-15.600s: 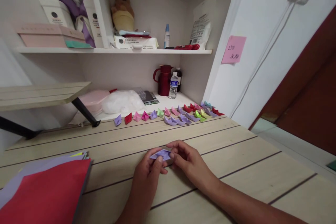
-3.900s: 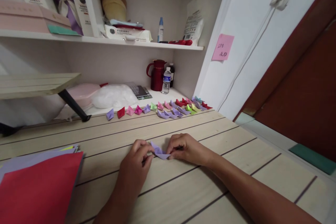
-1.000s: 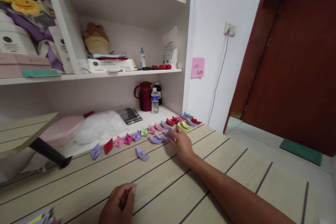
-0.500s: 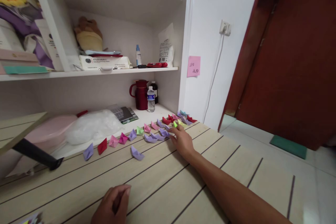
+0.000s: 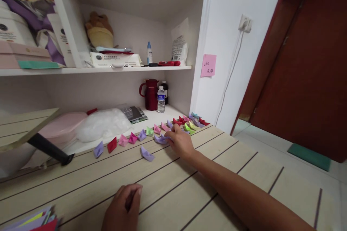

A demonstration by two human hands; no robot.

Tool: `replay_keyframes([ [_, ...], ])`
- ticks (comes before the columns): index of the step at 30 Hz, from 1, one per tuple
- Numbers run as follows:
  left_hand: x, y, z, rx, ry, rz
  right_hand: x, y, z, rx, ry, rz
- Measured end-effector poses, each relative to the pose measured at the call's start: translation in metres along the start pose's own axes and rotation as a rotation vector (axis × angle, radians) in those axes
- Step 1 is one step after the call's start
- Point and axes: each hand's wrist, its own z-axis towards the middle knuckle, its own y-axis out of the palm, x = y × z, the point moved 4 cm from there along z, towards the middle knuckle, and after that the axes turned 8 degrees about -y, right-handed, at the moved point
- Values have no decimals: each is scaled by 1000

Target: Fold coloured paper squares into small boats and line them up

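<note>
Our right hand [image 5: 182, 143] reaches across the table [image 5: 162, 187], its thumb and fingertips drawn close together at a tight cluster of purple boats [image 5: 159, 139] folded from paper. The cluster's visible end pokes out at nine o'clock from this hand, right by the fingertips; the rest is partly hidden behind the fingers, so we cannot tell whether they pinch a boat or only touch it.

A lone purple boat [image 5: 147, 154] sits apart, between eight and nine o'clock from our right hand and near it. Our left hand [image 5: 121, 207] is loosely curled low over the table, thumb tip against the forefinger, with that lone boat at its one o'clock.

From our right hand, a green boat [image 5: 187, 129] lies just beside it at one o'clock. A pink boat [image 5: 132, 138] and a red boat [image 5: 112, 145] stand at nine o'clock, in the row along the table's back edge. A red jug [image 5: 151, 95] and a water bottle [image 5: 161, 101] stand upright farther off at eleven o'clock. Colored paper [image 5: 35, 221] lies at our left hand's nine o'clock.
</note>
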Motion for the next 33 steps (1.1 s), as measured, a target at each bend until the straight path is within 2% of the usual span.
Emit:
replay_keyframes([
  [4, -2, 2, 4, -64, 29, 48, -5, 5, 3, -40, -9, -32],
  [10, 1, 5, -1, 29, 37, -35, -10, 14, 6, -103, -34, -67],
  [22, -2, 10, -3, 45, 86, -44, -19, 15, 18, -156, -61, -140],
  [29, -6, 12, -2, 29, 110, -8, -22, 16, 21, -174, -66, -178],
  [33, -7, 13, -2, -26, 102, 58, -15, 16, 18, -183, -67, -192],
])
